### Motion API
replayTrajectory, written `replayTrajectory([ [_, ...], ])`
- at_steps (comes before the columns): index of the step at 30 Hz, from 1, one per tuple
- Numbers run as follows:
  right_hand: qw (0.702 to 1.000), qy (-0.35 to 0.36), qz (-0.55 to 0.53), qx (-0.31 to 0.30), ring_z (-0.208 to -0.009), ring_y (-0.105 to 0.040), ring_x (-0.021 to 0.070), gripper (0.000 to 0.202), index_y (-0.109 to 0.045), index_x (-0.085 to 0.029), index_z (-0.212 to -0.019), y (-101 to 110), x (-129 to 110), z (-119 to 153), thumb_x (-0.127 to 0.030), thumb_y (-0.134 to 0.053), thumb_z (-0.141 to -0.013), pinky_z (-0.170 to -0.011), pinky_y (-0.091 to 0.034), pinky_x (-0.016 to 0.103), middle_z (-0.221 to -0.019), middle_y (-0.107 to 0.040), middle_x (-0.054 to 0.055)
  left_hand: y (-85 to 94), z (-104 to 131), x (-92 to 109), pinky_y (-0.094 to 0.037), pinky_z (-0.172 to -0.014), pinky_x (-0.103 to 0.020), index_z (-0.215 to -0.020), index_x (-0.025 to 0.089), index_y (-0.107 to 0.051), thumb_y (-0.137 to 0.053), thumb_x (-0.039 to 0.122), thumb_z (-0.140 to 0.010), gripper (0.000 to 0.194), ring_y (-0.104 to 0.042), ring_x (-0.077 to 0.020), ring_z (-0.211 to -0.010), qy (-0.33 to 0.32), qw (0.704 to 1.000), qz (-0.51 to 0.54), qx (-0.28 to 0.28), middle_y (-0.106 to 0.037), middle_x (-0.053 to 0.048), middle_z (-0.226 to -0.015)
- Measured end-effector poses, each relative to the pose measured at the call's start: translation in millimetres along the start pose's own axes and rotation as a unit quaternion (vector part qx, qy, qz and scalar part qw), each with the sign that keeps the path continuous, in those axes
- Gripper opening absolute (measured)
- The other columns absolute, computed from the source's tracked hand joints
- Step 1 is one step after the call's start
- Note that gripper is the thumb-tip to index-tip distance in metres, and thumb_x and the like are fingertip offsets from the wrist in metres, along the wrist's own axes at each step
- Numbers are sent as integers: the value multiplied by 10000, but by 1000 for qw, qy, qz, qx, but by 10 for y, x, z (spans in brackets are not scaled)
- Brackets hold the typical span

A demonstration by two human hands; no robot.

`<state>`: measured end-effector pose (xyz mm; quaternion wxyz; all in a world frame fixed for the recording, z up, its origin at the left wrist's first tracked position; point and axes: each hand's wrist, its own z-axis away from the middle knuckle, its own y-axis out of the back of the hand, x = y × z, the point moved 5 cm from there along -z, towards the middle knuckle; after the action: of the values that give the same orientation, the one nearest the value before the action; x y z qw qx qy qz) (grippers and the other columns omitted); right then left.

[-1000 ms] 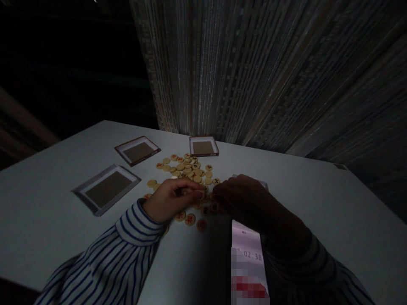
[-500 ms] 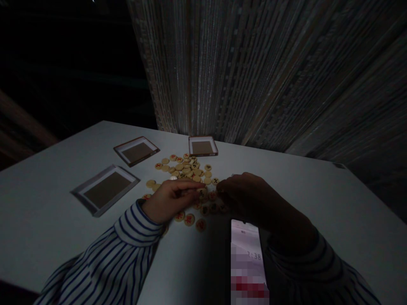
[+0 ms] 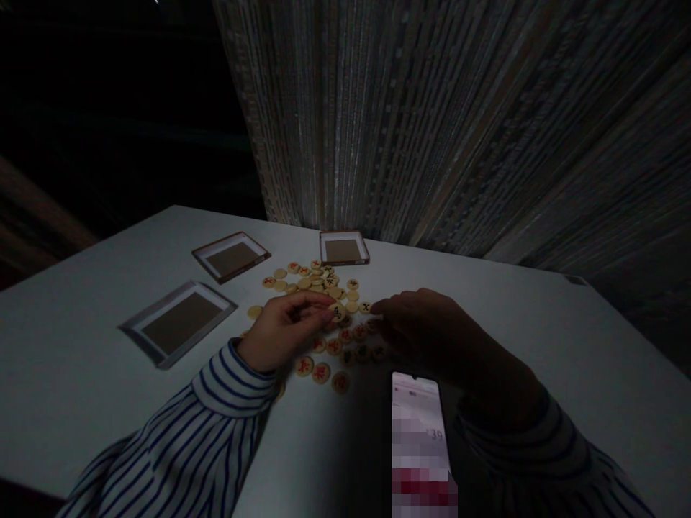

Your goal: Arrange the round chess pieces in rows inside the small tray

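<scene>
My left hand (image 3: 281, 327) is closed, its thumb and fingers pinching a round, pale Chinese chess piece (image 3: 337, 311) with a dark character, tilted just above the table. My right hand (image 3: 421, 324) is in deep shadow, fingers bent down. Its fingertip meets the right edge of a Chinese chess piece with a black mark (image 3: 366, 307); whether it grips anything cannot be made out. Closer to me, pieces with red characters (image 3: 320, 372) and dark ones (image 3: 363, 352) lie face up in rough rows. Behind my left hand is a loose heap of pieces (image 3: 305, 283), partly covered by it.
Three shallow box parts stand on the white table (image 3: 507, 324): a grey-edged one (image 3: 167, 352) at left, a brown-rimmed one (image 3: 259, 260) behind it, another (image 3: 368, 255) at the back. A lit phone (image 3: 418, 417) lies in front. A strand curtain (image 3: 345, 144) hangs beyond.
My left hand has lifted slightly away from me with its piece, uncovering red-marked pieces below it. The right hand's fingertips have shifted slightly up to the black-marked piece.
</scene>
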<state>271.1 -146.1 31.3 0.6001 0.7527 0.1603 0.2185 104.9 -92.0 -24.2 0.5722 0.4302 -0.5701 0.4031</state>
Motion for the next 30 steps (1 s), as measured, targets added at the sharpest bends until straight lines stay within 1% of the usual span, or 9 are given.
replayTrajectory([
  [2, 1000, -2, 2, 1, -632, -577, 151, 129, -615, -169, -911, 13, 6, -1, -193, -509, -841, -568, -298, 276, -781, -676, 50, 5, 0, 1, -537, -567, -229, -834, 141, -693, -781, 394, -569, 377, -664, -164, -633, -5, 1000, -8, 1, -719, -46, -711],
  [6, 1000, -5, 7, -3, -604, -553, 146, 92, -599, -178, -834, 24, 13, -4, -175, -507, -831, -550, -265, 278, -717, -651, 33, -3, 7, 24, -566, -611, -277, -836, 144, -716, -776, 420, -578, 383, -676, -192, -660, -21, 999, -27, -4, -725, -61, -716],
  [10, 1000, -1, 5, 1, -610, -544, 147, 105, -591, -179, -848, 20, 11, -4, -170, -487, -841, -557, -259, 283, -729, -644, 32, -16, 11, 39, -576, -636, -301, -833, 145, -728, -774, 412, -586, 366, -682, -201, -675, -29, 999, -35, -9, -729, -73, -738],
  [13, 1000, 1, 12, 9, -599, -539, 146, 114, -592, -184, -851, 18, 7, -2, -158, -483, -833, -551, -259, 283, -726, -644, 30, -21, 14, 20, -577, -645, -313, -851, 146, -731, -771, 385, -599, 349, -684, -204, -684, -22, 999, -34, -10, -731, -79, -753],
  [16, 1000, 8, -1, 17, -608, -542, 150, 125, -594, -180, -859, 16, -9, 1, -156, -473, -837, -554, -278, 282, -732, -642, 35, -28, 18, -19, -570, -635, -298, -879, 148, -730, -770, 364, -596, 358, -681, -197, -682, 0, 1000, -21, -15, -733, -75, -754],
  [18, 999, 19, -27, 29, -637, -548, 153, 134, -596, -170, -903, 21, -27, 5, -170, -475, -844, -569, -304, 279, -762, -644, 46, -34, 21, -40, -559, -613, -270, -890, 151, -730, -771, 353, -585, 368, -676, -182, -669, 19, 1000, -12, -18, -734, -67, -752],
  [23, 991, 48, -104, 62, -705, -553, 154, 193, -584, -164, -1014, 30, -70, 7, -182, -486, -849, -611, -354, 273, -827, -641, 62, -64, 37, -40, -510, -523, -216, -885, 139, -721, -775, 331, -568, 375, -636, -136, -569, 42, 999, 0, -20, -715, -36, -657],
  [26, 991, 48, -113, 61, -694, -548, 154, 218, -575, -173, -1052, 12, -88, -5, -224, -497, -856, -599, -348, 277, -821, -635, 56, -99, 50, -36, -519, -568, -231, -864, 125, -704, -784, 320, -567, 365, -651, -148, -620, 41, 998, 28, -31, -716, -41, -687],
  [30, 992, 55, -107, 43, -706, -546, 153, 198, -577, -176, -1040, -12, -133, -28, -243, -500, -870, -599, -334, 280, -835, -637, 55, -136, 58, -56, -522, -604, -230, -845, 131, -675, -780, 309, -594, 325, -661, -144, -654, 35, 996, 58, -53, -714, -36, -730],
])
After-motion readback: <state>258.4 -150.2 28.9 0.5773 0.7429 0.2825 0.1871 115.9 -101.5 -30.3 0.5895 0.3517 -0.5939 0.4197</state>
